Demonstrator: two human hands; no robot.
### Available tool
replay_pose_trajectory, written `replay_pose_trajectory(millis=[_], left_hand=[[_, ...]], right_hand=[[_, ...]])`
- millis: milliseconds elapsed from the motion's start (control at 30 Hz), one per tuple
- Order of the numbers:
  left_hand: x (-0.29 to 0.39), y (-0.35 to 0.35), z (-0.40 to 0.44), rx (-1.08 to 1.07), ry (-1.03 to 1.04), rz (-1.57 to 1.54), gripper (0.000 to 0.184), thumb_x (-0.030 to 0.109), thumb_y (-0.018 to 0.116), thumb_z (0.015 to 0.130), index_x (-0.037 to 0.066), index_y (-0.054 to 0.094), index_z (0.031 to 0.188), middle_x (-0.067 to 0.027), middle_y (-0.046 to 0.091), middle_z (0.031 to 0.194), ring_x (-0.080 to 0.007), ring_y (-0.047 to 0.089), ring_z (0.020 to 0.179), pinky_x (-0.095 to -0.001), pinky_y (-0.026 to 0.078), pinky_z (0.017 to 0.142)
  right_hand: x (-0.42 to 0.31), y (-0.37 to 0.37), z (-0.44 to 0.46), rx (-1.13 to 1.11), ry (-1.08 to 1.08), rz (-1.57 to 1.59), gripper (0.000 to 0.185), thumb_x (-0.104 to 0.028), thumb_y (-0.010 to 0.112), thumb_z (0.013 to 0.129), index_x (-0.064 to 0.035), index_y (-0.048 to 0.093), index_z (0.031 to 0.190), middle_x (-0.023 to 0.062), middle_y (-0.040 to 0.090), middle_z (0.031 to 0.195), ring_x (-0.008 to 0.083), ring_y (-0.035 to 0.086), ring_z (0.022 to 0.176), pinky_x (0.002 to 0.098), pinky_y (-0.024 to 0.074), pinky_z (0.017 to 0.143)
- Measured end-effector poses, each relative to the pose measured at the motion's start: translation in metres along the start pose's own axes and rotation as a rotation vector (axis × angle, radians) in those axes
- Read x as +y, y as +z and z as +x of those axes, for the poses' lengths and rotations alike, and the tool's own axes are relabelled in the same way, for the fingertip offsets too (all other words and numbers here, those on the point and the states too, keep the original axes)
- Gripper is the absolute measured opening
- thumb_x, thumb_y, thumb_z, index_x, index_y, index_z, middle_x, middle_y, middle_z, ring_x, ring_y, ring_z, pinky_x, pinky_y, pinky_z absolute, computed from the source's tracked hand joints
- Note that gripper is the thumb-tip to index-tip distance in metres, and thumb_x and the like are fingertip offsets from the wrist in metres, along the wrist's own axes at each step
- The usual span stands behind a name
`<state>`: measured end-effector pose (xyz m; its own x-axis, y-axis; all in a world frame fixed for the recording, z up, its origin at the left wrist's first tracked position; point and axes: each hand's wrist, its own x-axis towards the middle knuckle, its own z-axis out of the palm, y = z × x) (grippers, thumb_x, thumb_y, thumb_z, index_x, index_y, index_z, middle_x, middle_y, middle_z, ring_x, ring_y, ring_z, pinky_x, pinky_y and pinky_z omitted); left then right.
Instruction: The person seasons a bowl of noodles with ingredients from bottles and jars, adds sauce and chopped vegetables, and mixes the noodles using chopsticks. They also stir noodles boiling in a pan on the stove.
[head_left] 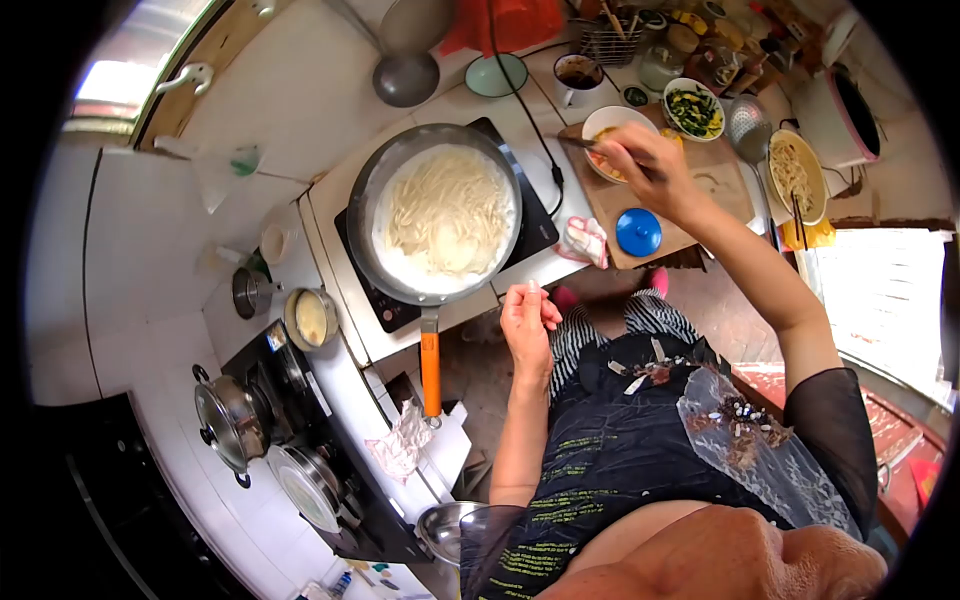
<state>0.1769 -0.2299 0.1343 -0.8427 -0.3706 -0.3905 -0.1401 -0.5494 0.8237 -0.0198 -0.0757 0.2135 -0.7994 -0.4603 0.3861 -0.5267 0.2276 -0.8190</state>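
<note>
My right hand [648,168] is closed around a dark, thin utensil [577,142], its kind unclear, over a white bowl [608,118] with orange-red food. That bowl stands on a wooden cutting board [720,200], and a blue lid [638,232] lies nearer to me. Fingers curled and seemingly holding nothing, my left hand [530,322] hovers right of the orange pan handle [430,372], apart from it. The grey frying pan [365,240] sits on a black induction cooker [535,225]. Pale noodle-like strips [445,210] lie in whitish liquid inside the pan.
A bowl of greens [694,109] and a slotted spoon [748,128] are behind the board. Further right stands a noodle bowl [815,195] with chopsticks. A ladle [406,79] lies beyond the pan. At left, a gas stove [350,500] carries a lidded pot [228,425].
</note>
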Motion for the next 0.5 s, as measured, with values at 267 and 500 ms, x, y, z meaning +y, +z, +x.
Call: replay_pose_trajectory(millis=[267,500], left_hand=[[-0.023,0.068,0.02,-0.043,-0.019,0.09,0.024,0.023,0.049,0.093,0.008,0.048,0.075,0.0001,0.046,0.056,-0.0082,0.047,0.047,-0.0175,0.035,0.043],[-0.038,0.143,0.027,0.074,0.068,0.169,0.023,0.022,0.049,0.093,0.007,0.048,0.075,-0.0003,0.046,0.056,-0.0085,0.047,0.049,-0.0187,0.035,0.044]], right_hand=[[0.134,-0.037,-0.053,-0.121,-0.271,-0.659,0.018,-0.008,0.058,0.074,-0.0046,0.055,0.091,0.0123,0.05,0.091,0.0283,0.054,0.085,0.036,0.0466,0.069],[0.155,-0.024,-0.04,-0.324,-0.259,-0.638,0.026,-0.008,0.054,0.072,-0.0029,0.057,0.098,0.0081,0.048,0.094,0.0239,0.052,0.088,0.0328,0.0477,0.074]])
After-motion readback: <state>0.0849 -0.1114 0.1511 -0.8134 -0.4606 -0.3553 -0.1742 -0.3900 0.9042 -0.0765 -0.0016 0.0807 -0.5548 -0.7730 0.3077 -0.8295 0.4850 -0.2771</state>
